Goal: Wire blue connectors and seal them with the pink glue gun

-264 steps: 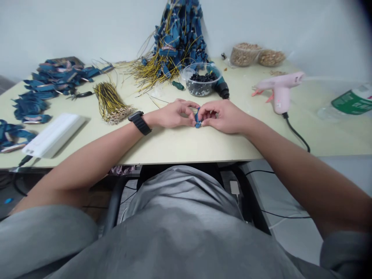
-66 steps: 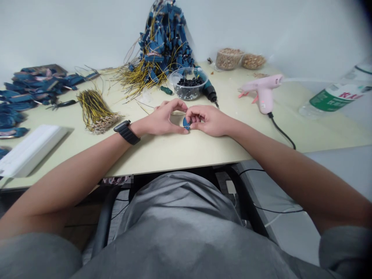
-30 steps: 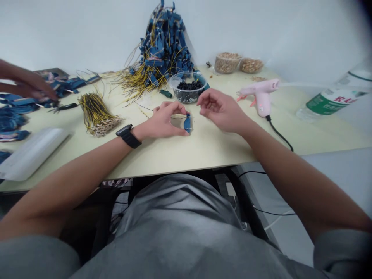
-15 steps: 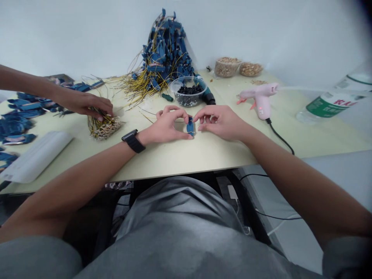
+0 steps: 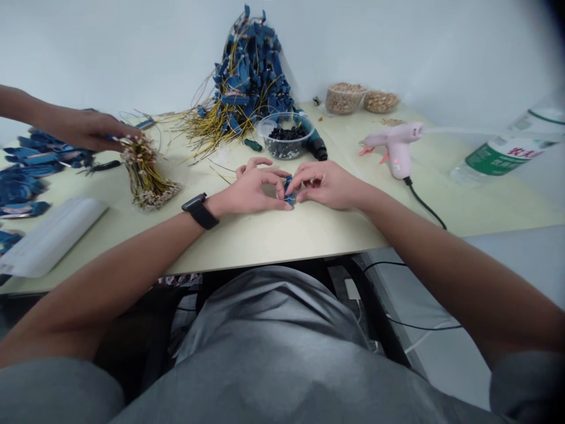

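My left hand [image 5: 256, 191] rests on the table with thumb and forefinger closed on the ends of a small blue piece [image 5: 289, 184] that has a thin wire. From the other side, my right hand [image 5: 329, 185] has its curled forefinger on the piece and its thumb at the right edge. Fingers cover much of the piece, so its detail is too small to tell. Behind my hands stands a clear plastic bowl [image 5: 265, 132] of small black parts. To the left, another person's hand [image 5: 101, 129] holds a bundle of yellow and black wires [image 5: 148, 174].
A pile of blue pieces with wires [image 5: 251, 70] leans at the wall; more blue pieces [image 5: 22, 188] lie left near a white box [image 5: 53, 235]. Right are a pink glue gun [image 5: 397, 147] with cord and a bottle [image 5: 498, 156]. Behind sit a power tool [image 5: 316, 146] and tubs [image 5: 345, 99].
My right hand has moved left, bringing its fingertips onto the blue piece. The other person's hand has shifted left and up, tilting the wire bundle.
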A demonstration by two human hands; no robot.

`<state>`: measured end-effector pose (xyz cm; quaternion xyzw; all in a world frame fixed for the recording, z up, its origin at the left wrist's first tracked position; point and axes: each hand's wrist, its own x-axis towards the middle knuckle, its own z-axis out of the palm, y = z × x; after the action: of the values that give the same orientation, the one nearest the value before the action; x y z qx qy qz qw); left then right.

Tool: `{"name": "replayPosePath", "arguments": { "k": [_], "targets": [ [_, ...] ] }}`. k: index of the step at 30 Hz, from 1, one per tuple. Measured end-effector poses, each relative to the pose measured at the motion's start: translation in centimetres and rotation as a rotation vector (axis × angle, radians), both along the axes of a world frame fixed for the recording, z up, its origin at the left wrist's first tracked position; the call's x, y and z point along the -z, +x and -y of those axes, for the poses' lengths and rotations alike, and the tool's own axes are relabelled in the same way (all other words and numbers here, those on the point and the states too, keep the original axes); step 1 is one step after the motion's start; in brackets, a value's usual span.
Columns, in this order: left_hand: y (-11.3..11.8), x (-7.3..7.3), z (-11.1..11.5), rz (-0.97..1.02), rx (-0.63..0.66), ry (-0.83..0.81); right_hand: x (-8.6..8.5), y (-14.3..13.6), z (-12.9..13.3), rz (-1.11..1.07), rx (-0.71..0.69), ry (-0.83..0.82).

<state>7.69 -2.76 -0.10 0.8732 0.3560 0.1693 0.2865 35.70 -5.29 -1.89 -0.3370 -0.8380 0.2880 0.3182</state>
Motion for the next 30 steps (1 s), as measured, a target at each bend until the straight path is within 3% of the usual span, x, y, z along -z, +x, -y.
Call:
{"name": "replayPosePath", "arguments": {
  "k": [17,30],
  "targets": [
    [-0.5,-0.3,-0.6,-0.03,0.1,-0.018,-0.4,-0.4,0.0,0.052,0.024,0.012],
    [-0.8,0.5,-1.4,-0.04,0.146,0.01,-0.4,-0.6,0.2,0.048,0.012,-0.001]
  ]
}}
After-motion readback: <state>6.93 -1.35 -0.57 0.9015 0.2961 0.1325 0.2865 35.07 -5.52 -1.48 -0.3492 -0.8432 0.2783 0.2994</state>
